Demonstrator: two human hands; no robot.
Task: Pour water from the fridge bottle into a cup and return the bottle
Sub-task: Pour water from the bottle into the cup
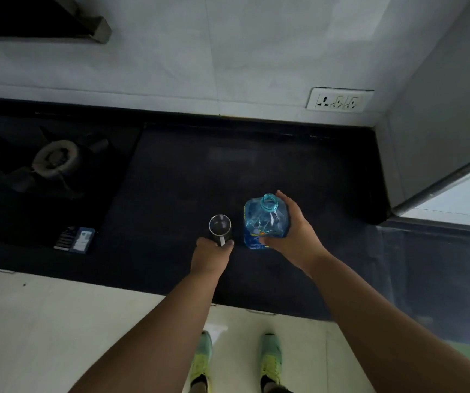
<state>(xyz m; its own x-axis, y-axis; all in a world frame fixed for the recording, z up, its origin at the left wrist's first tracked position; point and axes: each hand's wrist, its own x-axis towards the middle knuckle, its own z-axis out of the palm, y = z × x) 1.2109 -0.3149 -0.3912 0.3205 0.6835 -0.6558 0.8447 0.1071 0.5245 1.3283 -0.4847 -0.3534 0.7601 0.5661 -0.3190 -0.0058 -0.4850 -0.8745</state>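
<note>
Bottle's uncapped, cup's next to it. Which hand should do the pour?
Right. The right hand already grips the open blue bottle, upright beside the cup. The left hand holds the cup on the counter, so it likely steadies while the right tips.

Dark counter with cup, bottle, small box.

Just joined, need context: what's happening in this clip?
A person stands at a dark kitchen counter. The right hand grips an uncapped blue water bottle, standing upright on the counter. The left hand holds a cup just beside it. Nothing is being poured at this moment. A gas burner sits off to the left.
</note>
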